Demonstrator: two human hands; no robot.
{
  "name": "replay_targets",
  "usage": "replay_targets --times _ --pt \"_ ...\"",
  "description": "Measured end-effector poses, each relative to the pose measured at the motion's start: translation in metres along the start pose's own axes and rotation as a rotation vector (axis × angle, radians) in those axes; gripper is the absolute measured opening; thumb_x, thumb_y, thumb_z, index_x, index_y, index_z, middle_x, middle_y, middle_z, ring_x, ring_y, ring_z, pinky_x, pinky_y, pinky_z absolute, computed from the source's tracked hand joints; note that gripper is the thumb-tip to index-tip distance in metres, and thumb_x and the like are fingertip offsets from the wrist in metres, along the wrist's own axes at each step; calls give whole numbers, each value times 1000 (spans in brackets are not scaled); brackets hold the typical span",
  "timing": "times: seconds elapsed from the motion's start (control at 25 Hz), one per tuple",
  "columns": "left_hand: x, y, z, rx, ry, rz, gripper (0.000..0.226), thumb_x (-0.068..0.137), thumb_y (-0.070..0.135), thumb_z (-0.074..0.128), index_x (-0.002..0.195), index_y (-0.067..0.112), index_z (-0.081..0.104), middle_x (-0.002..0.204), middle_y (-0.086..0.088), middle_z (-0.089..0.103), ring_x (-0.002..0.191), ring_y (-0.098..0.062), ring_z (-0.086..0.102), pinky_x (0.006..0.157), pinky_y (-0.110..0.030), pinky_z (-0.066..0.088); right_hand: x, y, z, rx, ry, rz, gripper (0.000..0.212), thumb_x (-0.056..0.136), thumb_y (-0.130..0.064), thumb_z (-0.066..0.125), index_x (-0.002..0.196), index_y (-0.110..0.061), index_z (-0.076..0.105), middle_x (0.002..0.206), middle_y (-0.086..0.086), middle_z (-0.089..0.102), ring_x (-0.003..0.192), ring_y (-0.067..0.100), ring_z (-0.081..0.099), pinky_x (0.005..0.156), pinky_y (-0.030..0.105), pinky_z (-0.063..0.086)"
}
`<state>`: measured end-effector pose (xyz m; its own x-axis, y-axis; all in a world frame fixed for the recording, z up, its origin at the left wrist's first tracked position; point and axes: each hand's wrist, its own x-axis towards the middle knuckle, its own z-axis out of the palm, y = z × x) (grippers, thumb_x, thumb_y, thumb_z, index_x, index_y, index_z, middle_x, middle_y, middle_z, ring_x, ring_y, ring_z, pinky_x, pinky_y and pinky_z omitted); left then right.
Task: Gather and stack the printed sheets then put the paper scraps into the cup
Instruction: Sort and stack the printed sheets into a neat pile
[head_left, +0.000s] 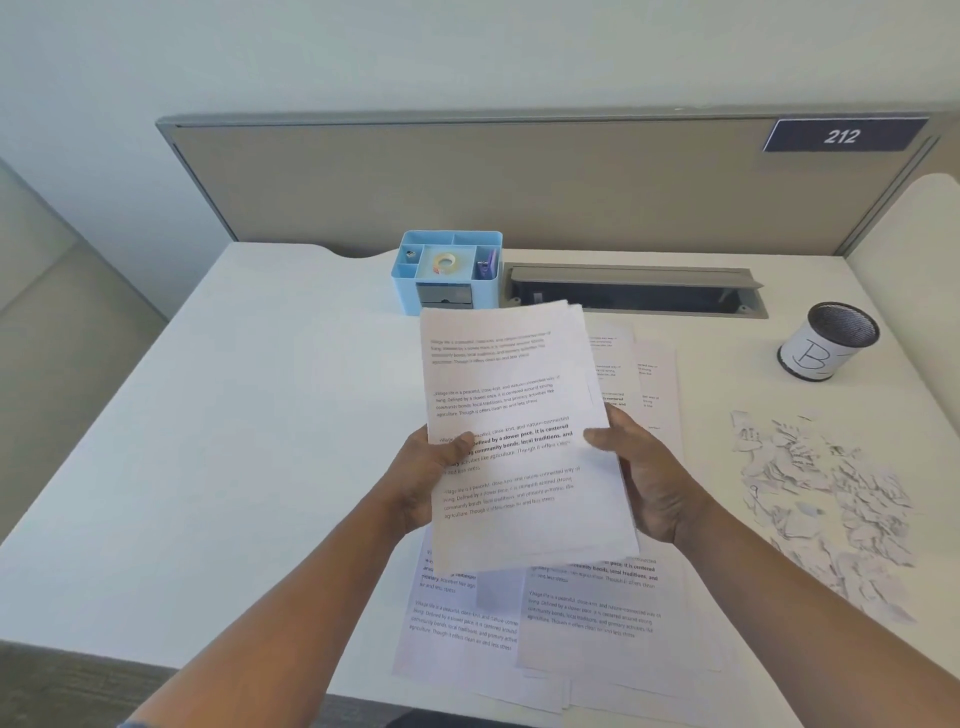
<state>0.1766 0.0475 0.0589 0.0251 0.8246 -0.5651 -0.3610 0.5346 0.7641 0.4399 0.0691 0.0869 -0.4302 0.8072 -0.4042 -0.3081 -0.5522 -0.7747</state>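
White printed sheets (514, 431) are held as a stack above the desk (234, 415), gripped at their side edges by the left hand (431, 478) and right hand (649, 478); loose sheets (587, 618) lie beneath, paper scraps (826, 499) and cup (828, 340) at right

Desk fixtures at the back

A blue organiser (447, 273) holding a tape roll (444, 262) stands on the white desk (208, 415). Just right of it lies an open grey cable tray (634, 290). The partition (467, 182) behind carries a "212" sign (842, 136).
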Motion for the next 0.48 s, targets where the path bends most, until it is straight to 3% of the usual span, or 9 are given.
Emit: replay_targets --times 0.12,0.2,0.36,0.48 --pt "1 2 5 -153 49 48 32 102 4 57 132 15 64 124 -14 74 112 -39 71 94 -63 55 -3 6 -2 177 32 60 38 89 -32 64 121 -12 73 121 17 71 101 35 71 84 45 57" --pt "3 5 8 -259 93 77 32 102 3 57 129 18 66 123 -10 74 113 -37 71 96 -64 54 -3 16 -3 251 27 91 43 77 -37 76 115 -17 73 114 15 72 95 32 71 84 46 57" --pt "9 3 21 -356 170 99 31 101 5 60 129 17 65 121 -11 75 114 -37 70 98 -65 52 0 41 15 173 107 122 33 88 -18 74 119 -19 63 109 8 75 90 26 72 84 42 56" --pt "6 -6 33 -355 150 127 30 101 5 60 130 16 64 123 -12 74 114 -37 70 98 -63 53 7 54 28 215 218 48 33 96 -3 63 126 -17 63 119 4 75 105 26 71 94 49 57"
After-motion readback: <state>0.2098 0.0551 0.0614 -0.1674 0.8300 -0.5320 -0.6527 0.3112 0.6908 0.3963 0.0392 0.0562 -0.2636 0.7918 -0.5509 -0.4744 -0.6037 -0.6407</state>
